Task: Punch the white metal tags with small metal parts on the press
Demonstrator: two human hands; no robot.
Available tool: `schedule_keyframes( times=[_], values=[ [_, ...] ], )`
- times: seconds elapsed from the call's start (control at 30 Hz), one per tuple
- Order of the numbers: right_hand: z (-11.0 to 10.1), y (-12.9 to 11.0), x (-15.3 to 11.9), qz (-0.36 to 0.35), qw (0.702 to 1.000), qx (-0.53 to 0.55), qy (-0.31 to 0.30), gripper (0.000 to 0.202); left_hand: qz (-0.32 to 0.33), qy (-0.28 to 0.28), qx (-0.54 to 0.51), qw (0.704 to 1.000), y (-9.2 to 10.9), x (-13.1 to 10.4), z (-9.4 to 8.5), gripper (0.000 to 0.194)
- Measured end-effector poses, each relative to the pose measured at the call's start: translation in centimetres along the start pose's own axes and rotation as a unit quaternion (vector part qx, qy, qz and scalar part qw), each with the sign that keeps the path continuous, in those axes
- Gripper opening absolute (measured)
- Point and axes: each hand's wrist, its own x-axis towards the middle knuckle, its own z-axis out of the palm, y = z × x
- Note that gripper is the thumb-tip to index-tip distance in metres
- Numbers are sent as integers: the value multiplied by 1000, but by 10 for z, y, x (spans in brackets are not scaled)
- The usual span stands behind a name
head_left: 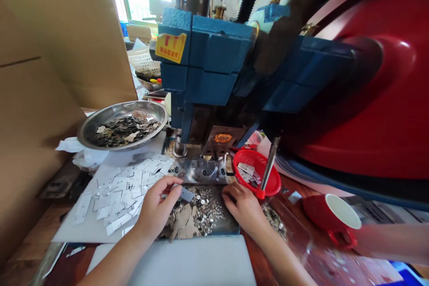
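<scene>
My left hand [160,205] pinches a small flat metal plate [186,194] between thumb and fingers, just in front of the steel die [201,170] of a blue press [211,53]. On the die's other side, my right hand [243,205] rests with its fingers curled by the front right corner; whether it holds anything is hidden. Between the hands lie small round metal bits [206,208] and tan cut pieces [184,221]. Many flat metal plates [124,196] are heaped on a white board to the left.
A steel bowl [157,132] of dark cut pieces stands at the back left, beside cardboard [67,31]. A red basket [275,178] holds plates. Farther right are a red mug [315,209] and a big red wheel [368,98].
</scene>
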Motion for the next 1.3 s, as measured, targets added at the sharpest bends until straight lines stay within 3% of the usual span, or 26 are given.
schedule_keyframes(
  times=[0.27, 0.4, 0.6, 0.73, 0.83, 1.03, 1.2, 1.3],
  values=[
    [0, 7, -5, 19, 999, 29, 21, 18, -5, -3, 6, 1000, -2, 0, 0, 24],
    [0, 6, -3, 24, 999, 31, 4, 18, -9, 0, 6, 1000, -1, 0, 0, 25],
    [8, 2, -3, 4, 1000, -19, -6, 17, -13, -2, 3, 1000, 1, 0, 0, 25],
    [8, -8, 6, -9, 997, -6, 76, 16, -20, 0, -20, 1000, 3, 0, 3, 23],
    [4, -24, 28, -31, 990, 34, 135, 17, -36, 11, -51, 998, 3, 2, 5, 30],
    [4, -40, 70, -47, 986, -42, 152, 23, -64, 2, -98, 993, 3, 4, 7, 34],
    [7, -24, 60, -122, 981, -3, 151, 26, -118, 7, -172, 978, 10, 7, 8, 34],
    [5, -24, 47, -111, 978, 58, 167, 29, -145, -3, -217, 965, 11, 8, 10, 33]
  ],
)
